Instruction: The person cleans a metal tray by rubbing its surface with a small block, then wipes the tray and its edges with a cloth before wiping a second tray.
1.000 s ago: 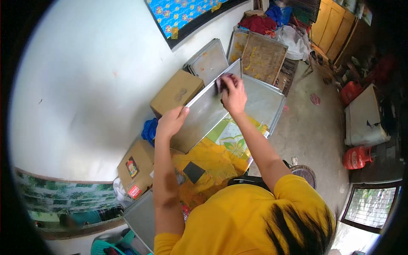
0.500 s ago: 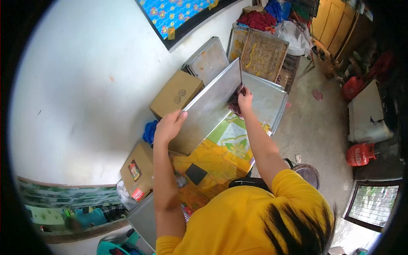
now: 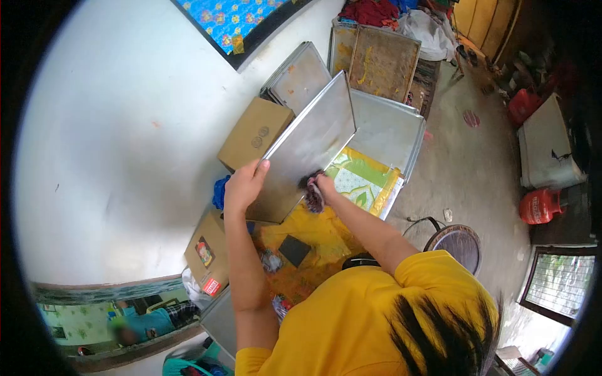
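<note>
A flat metal tray stands tilted up on its edge above the table. My left hand is closed on its upper near rim, thumb on the tray's face. In my right hand is a bunched dark cloth, pressed against the lower part of the tray's face. Below lies a yellow and green patterned table cover, with a dark square pad on it. Another metal tray rests flat beyond the raised one.
Two cardboard boxes, a plain one and one with labels, stand along the wall. Stacked trays and a stained tray lean behind. A round stool and red gas cylinder are at right. A person shows at lower left.
My right hand has moved with the cloth down and left along the tray, from its far edge to its lower part. My left hand keeps its hold, and the view has shifted slightly.
</note>
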Motion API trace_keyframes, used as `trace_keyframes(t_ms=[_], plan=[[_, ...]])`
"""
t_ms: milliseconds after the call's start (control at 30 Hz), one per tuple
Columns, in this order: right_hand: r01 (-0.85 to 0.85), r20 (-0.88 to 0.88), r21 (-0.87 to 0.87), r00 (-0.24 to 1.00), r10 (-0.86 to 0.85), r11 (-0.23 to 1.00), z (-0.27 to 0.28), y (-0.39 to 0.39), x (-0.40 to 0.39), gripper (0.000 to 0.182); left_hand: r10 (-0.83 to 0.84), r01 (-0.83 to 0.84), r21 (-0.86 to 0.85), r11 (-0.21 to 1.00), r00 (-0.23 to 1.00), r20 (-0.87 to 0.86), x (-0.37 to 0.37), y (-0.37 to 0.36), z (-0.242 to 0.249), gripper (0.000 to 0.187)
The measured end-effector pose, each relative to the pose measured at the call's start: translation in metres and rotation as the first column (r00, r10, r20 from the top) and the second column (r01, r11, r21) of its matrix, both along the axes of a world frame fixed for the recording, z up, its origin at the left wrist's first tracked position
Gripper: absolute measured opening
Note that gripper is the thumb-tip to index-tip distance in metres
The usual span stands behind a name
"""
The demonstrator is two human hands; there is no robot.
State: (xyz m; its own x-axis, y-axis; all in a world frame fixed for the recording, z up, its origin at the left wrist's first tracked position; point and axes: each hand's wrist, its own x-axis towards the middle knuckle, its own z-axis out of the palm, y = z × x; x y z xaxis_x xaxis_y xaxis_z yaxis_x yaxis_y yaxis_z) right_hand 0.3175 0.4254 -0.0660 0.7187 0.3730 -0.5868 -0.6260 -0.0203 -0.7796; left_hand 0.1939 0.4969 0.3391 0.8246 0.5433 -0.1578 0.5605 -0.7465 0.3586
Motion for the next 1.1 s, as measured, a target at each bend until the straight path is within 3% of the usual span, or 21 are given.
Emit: trace_keyframes(t_ms=[33, 100, 200, 300, 400, 500, 567, 600, 633, 700, 733, 833, 867, 967, 1000, 1100], plan=[[0.018, -0.143, 0.112, 0.990, -0.002, 0.994, 0.025, 0.003, -0.025, 0.022, -0.003, 0.003, 0.006, 1.000, 1.000, 0.004, 0.000, 0.000, -0.001, 0.047], [0.090, -0.253, 0.216, 0.967, -0.033, 0.972, 0.079, 0.000, -0.063, 0.015, -0.006, 0.005, 0.020, 1.000, 1.000, 0.011, -0.001, -0.002, -0.002, 0.047], [0.067, -0.542, 0.352, 0.828, 0.145, 0.934, 0.102, 0.007, -0.105, 0.013, -0.019, 0.015, 0.063, 0.998, 0.998, 0.067, -0.004, -0.006, -0.004, 0.047], [-0.102, -0.637, 0.516, 0.618, 0.461, 0.850, 0.108, 0.015, -0.133, 0.015, -0.020, 0.013, 0.079, 0.997, 0.996, 0.082, -0.005, -0.008, -0.007, 0.048], [-0.012, -0.707, 0.521, 0.555, 0.439, 0.854, 0.104, 0.035, -0.163, 0.019, 0.001, -0.005, 0.073, 0.997, 0.999, 0.046, -0.005, -0.013, -0.003, 0.048], [-0.065, -0.643, 0.665, 0.458, 0.614, 0.744, 0.161, 0.020, -0.165, 0.020, -0.005, 0.003, 0.028, 1.000, 0.996, 0.087, -0.006, -0.009, -0.010, 0.049], [-0.127, -0.460, 0.816, 0.448, 0.767, 0.563, 0.168, 0.018, -0.166, 0.020, -0.013, 0.010, 0.029, 1.000, 0.995, 0.095, -0.006, -0.010, -0.007, 0.050], [-0.229, -0.383, 0.799, 0.520, 0.764, 0.556, 0.171, 0.021, -0.169, 0.022, -0.017, 0.015, 0.028, 0.999, 0.995, 0.099, -0.007, -0.011, -0.007, 0.050], [-0.329, -0.301, 0.764, 0.579, 0.757, 0.555, 0.171, 0.025, -0.173, 0.025, -0.018, 0.015, 0.026, 1.000, 0.995, 0.099, -0.007, -0.011, -0.007, 0.051], [-0.537, -0.078, 0.416, 0.783, 0.617, 0.734, 0.177, 0.043, -0.180, 0.035, -0.022, 0.020, 0.024, 1.000, 0.995, 0.099, -0.007, -0.010, -0.007, 0.052], [-0.694, 0.270, 0.249, 0.720, 0.640, 0.676, 0.218, 0.019, -0.169, 0.034, -0.035, 0.035, 0.001, 0.999, 0.995, 0.095, -0.006, -0.008, -0.007, 0.053], [-0.615, 0.419, 0.519, 0.788, 0.451, 0.594, 0.234, 0.023, -0.173, 0.032, -0.070, 0.075, -0.046, 0.996, 0.993, 0.092, -0.006, 0.002, -0.014, 0.053], [-0.674, 0.460, 0.555, 0.737, 0.496, 0.487, 0.240, 0.022, -0.170, 0.036, -0.079, 0.084, -0.047, 0.995, 0.992, 0.100, -0.006, 0.006, -0.017, 0.053], [-0.774, 0.601, 0.398, 0.626, 0.497, 0.493, 0.286, -0.023, -0.137, 0.046, -0.116, 0.123, -0.062, 0.991, 0.988, 0.103, -0.007, 0.003, -0.018, 0.049], [-0.769, 0.700, 0.329, 0.588, 0.404, 0.548, 0.278, -0.027, -0.128, 0.052, -0.130, 0.137, -0.067, 0.988, 0.986, 0.101, -0.009, 0.001, -0.017, 0.048], [-0.755, 0.559, 0.331, 0.640, 0.527, 0.565, 0.303, -0.083, -0.091, 0.052, -0.111, 0.105, 0.134, 0.985, 0.993, 0.040, -0.017, -0.031, -0.003, 0.043]])
